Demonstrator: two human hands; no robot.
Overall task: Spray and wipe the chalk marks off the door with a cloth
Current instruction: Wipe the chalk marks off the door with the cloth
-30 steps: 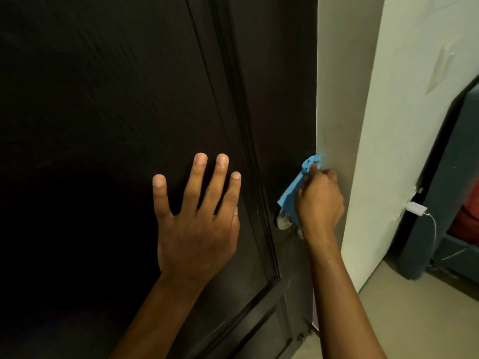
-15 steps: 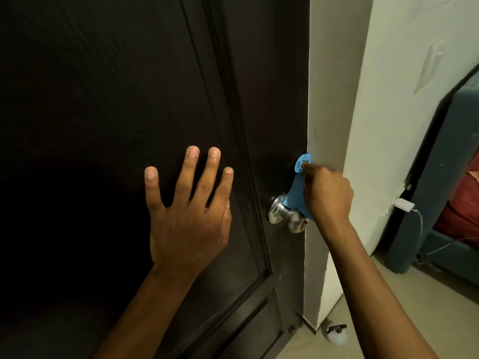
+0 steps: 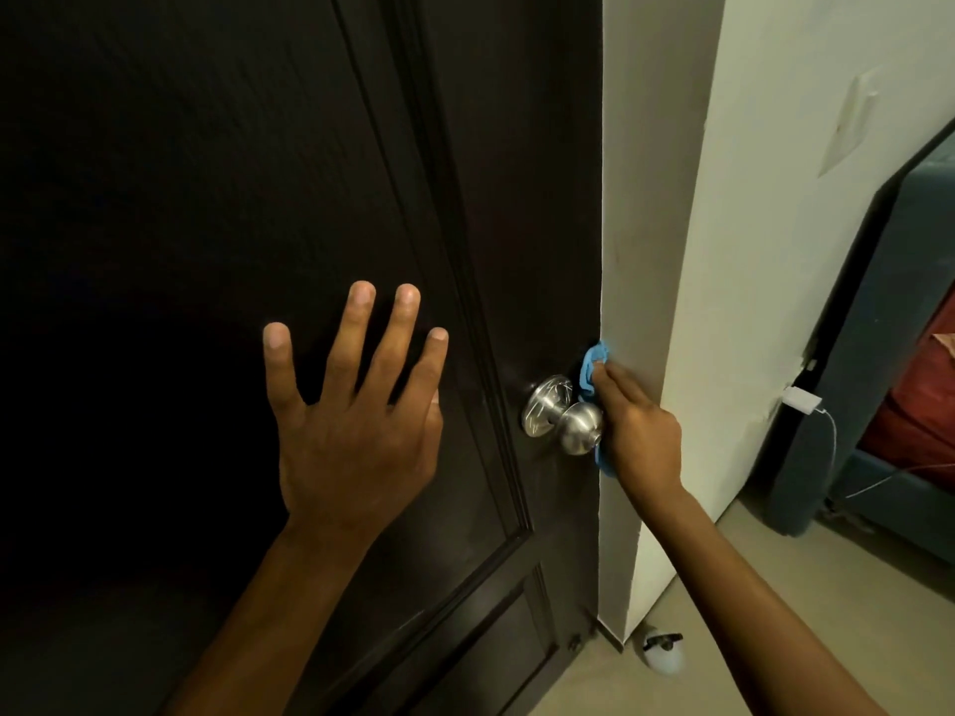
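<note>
The left hand point(image 3: 356, 431) lies flat on the dark door point(image 3: 206, 198), fingers point(image 3: 356, 328) spread and straight on the panel. The right hand point(image 3: 638, 431) holds a blue cloth point(image 3: 589, 372) against the door's edge, just beside the steel knob point(image 3: 566, 418). A pale wall point(image 3: 672, 224) meets that edge. On the floor point(image 3: 801, 586) by the wall's foot lies a white spray bottle point(image 3: 664, 656). A white charger point(image 3: 801, 400) is plugged in farther right.

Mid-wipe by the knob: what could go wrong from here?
The right hand holds the blue cloth at the door edge against the wall, so fingers could get pinched. The cloth may snag on the knob. The spray bottle on the floor is a trip risk.
</note>
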